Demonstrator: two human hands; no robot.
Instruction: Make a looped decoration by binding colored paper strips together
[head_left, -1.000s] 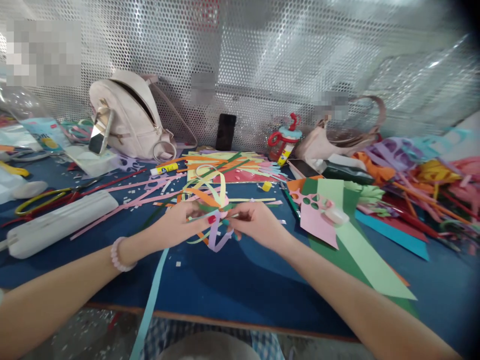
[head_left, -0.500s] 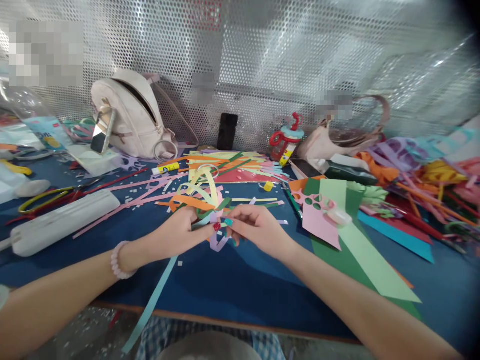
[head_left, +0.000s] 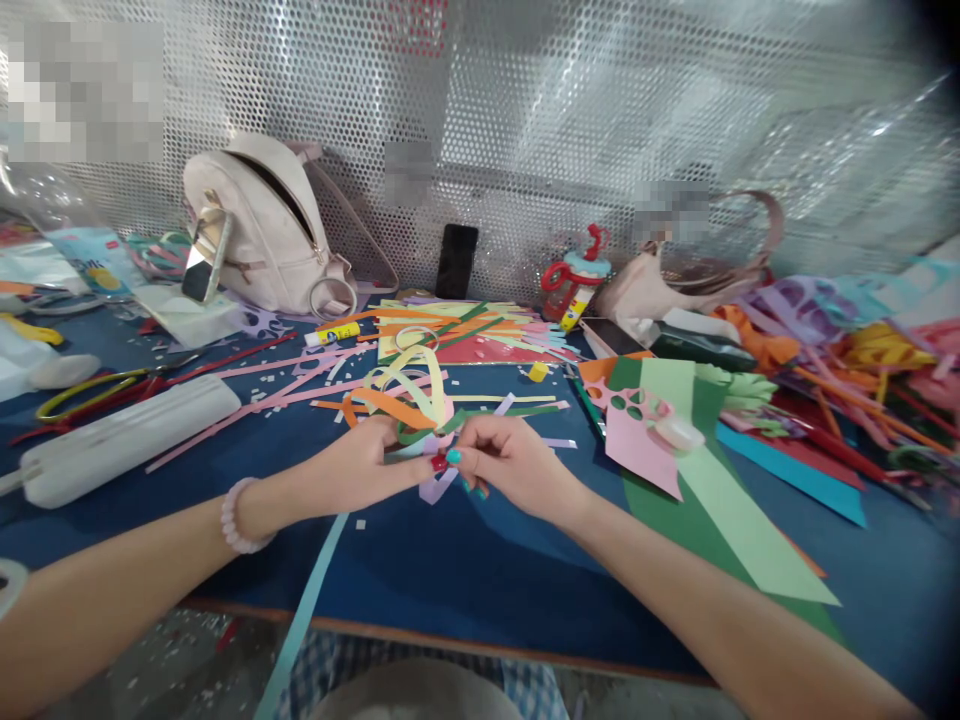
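My left hand (head_left: 367,462) and my right hand (head_left: 514,465) meet above the front of the table, thumbs almost touching. Between the fingers of my left hand is a paper chain of looped strips, with a yellow loop (head_left: 433,390), an orange loop (head_left: 386,402) and a lilac loop (head_left: 433,490) showing. My right hand pinches at the chain's near end; its fingers hide the exact piece. A light blue paper strip (head_left: 311,590) hangs below my left hand, over the table edge.
Loose paper strips (head_left: 480,322) lie in a pile behind my hands, beside a glue stick (head_left: 337,334). At left are a white power strip (head_left: 135,440) and scissors (head_left: 97,392). Coloured paper sheets (head_left: 697,450) cover the right. A backpack (head_left: 259,230) and phone (head_left: 457,262) stand behind.
My right hand has shifted slightly left, closer to my left thumb. The pale strip end that showed between the thumbs is now covered. The light blue strip has swung a little.
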